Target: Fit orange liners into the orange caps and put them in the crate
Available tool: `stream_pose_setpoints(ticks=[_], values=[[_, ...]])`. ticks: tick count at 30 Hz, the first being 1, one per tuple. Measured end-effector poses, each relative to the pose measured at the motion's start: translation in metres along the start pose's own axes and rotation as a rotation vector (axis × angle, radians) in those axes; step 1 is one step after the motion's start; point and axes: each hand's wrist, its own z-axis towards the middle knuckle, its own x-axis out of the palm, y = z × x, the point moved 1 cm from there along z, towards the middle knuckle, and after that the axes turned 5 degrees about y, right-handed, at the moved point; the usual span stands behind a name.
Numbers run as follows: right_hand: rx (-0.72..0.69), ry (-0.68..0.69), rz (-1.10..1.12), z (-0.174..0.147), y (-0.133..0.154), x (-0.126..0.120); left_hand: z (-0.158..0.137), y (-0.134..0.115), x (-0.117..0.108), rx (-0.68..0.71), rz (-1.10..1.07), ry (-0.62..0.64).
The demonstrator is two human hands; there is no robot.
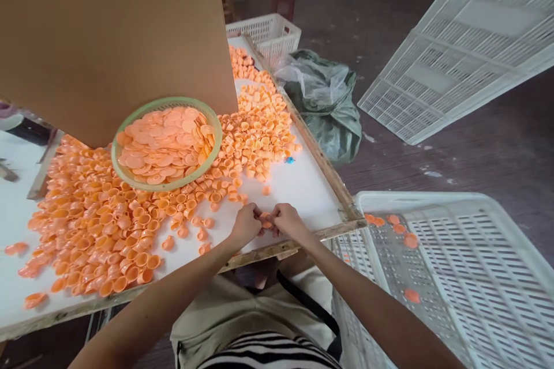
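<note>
My left hand (246, 223) and my right hand (287, 221) meet near the front edge of the white table. Between their fingertips they pinch one small orange plastic piece (266, 220), its round face partly covered by fingers. Whether it is a cup, a disc or both joined cannot be made out. Left of my hands spreads a large heap of small orange plastic cups (104, 230), with a few loose ones close to my left hand. On the heap rests a yellow-green basket (167, 186) filled with flat orange discs (167, 141).
A tall cardboard sheet (116, 34) stands behind the basket. Wooden strips (311, 138) edge the table. To my right is a white plastic crate (476, 253) with a few orange pieces inside. A green sack (333, 121), another crate (277, 34) and stacked crates (463, 52) stand on the floor.
</note>
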Motion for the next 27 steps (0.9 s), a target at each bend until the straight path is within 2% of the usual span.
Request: stream_pose_setpoints(ticks=[4, 7, 9, 11, 14, 16, 19, 22, 25, 27], values=[[-0.089, -0.045, 0.058, -0.013, -0.002, 0.005, -0.016, 0.004, 0.003, 0.138, 0.073, -0.039], [-0.219, -0.240, 0.062, -0.039, -0.007, -0.012, -0.027, 0.001, -0.007, 0.283, 0.298, -0.165], [-0.307, -0.458, 0.049, -0.065, -0.020, -0.039, -0.031, -0.006, -0.019, 0.392, 0.532, -0.291], [-0.322, -0.703, 0.031, -0.092, -0.041, -0.074, -0.030, -0.012, -0.031, 0.451, 0.793, -0.384], [-0.176, -1.009, -0.055, -0.125, -0.087, -0.126, -0.020, -0.016, -0.042, 0.409, 1.118, -0.430], [-0.052, -1.119, -0.126, -0.138, -0.122, -0.151, -0.013, -0.015, -0.043, 0.365, 1.223, -0.425], [0.121, -1.186, -0.164, -0.149, -0.176, -0.169, -0.010, -0.012, -0.040, 0.384, 1.217, -0.422], [0.229, -1.163, -0.120, -0.150, -0.223, -0.169, -0.016, -0.010, -0.041, 0.460, 1.127, -0.406], [0.274, -1.113, -0.118, -0.144, -0.257, -0.165, -0.025, -0.010, -0.045, 0.525, 1.057, -0.411], [0.221, -1.119, -0.181, -0.136, -0.267, -0.163, -0.031, -0.011, -0.044, 0.554, 1.025, -0.429]])
